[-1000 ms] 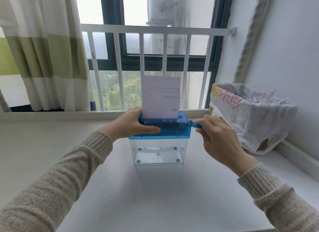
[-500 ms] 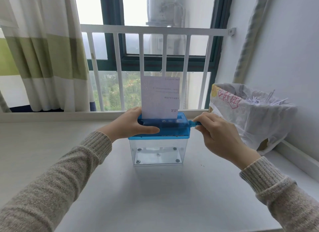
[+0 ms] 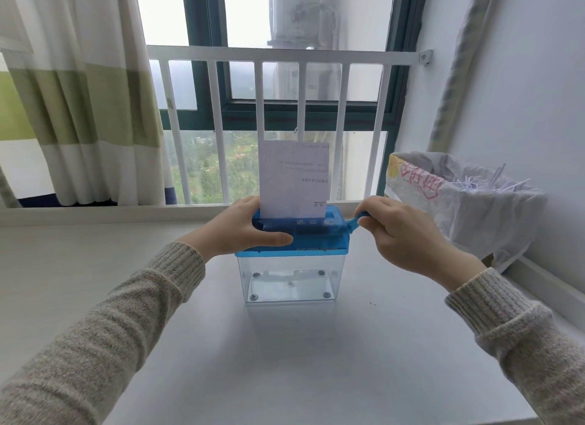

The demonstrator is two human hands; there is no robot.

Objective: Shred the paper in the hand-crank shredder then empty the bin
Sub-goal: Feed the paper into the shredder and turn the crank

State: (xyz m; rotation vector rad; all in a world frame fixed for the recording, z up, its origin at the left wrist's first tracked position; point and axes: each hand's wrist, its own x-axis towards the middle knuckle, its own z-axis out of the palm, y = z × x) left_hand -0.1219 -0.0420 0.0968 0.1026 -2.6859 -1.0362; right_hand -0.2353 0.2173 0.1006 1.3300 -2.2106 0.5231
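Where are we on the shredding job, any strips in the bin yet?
Done: the paper stands upright in the slot of the blue shredder head. In hand: the left hand grips the head while the right hand pinches the crank handle. Left: nearly all the shredding, since the clear bin shows no strips, then emptying it, perhaps into the bag with shreds.

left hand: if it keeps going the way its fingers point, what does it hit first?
The left hand grips the shredder top, thumb pointing right along its front. Pushed straight on, it would likely slide along the blue housing toward the crank held by the right hand; depth is unclear.
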